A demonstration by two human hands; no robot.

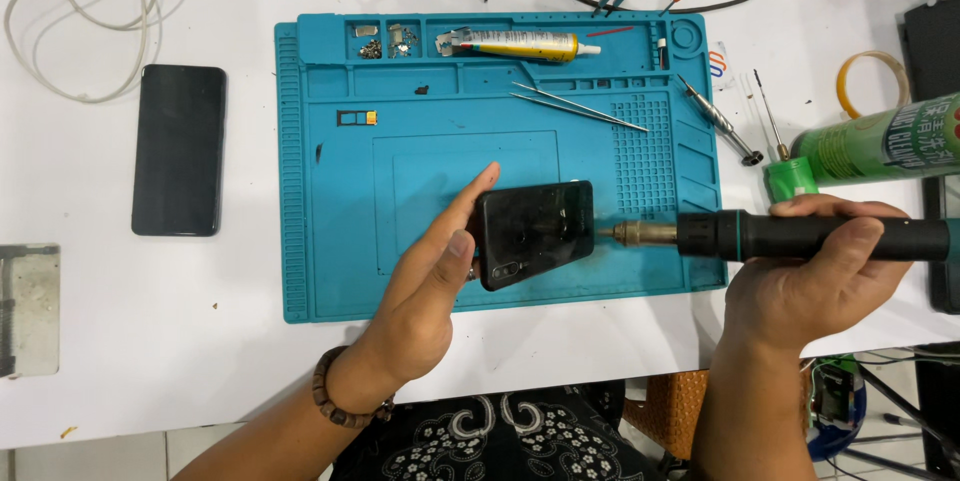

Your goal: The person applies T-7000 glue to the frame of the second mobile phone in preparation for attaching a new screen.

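- Head view: left hand (425, 286) grips glossy black smartphone (535, 233) by its edge.
- Right hand (810, 266) clasps black hot-air handle (800, 237); nozzle should hover beside the phone, moving evenly.

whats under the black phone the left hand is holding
The teal work mat lies under the black phone, visible all round it. The patch directly beneath is covered by the phone and the left hand.

Green spray can (885, 141) and black tool handle (830, 238), cut off rightward.
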